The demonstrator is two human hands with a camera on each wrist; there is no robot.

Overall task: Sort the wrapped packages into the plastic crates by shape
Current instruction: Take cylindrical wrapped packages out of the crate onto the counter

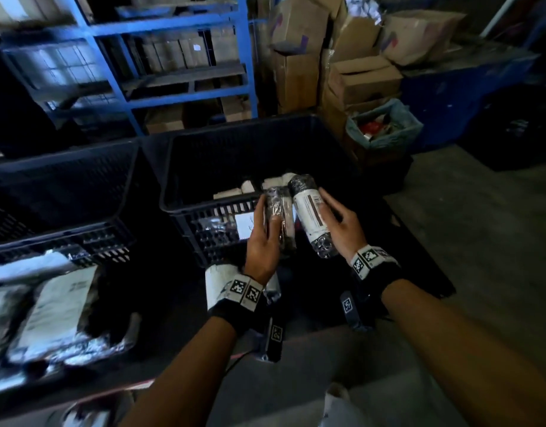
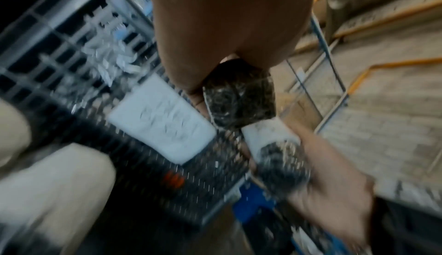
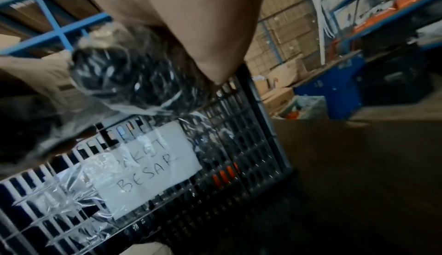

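The work surface (image 1: 179,306) is dark and low, set on a grey concrete floor (image 1: 481,241) that lies open to the right. Blue steel shelving (image 1: 185,26) stands behind, with stacked cardboard boxes (image 1: 358,78) and a lined waste bin (image 1: 385,124) at the right rear. Two dark plastic crates stand side by side on the surface: the left crate (image 1: 59,180) and the right crate (image 1: 173,208), their adjoining walls close together. The right crate carries a taped paper label (image 3: 148,166) reading "BESAR" on its near wall and already contains pale packages. Flat wrapped packages (image 1: 53,309) lie on the surface at the left, near its front edge. The left hand (image 1: 262,241) grips a dark film-wrapped package (image 1: 278,204), fingers curled around it. The right hand (image 1: 345,220) grips a cylindrical wrapped package (image 1: 311,214) with a white shipping label, fingers clamped along its side. Both packages are held above the near rim of the right crate, almost touching each other.
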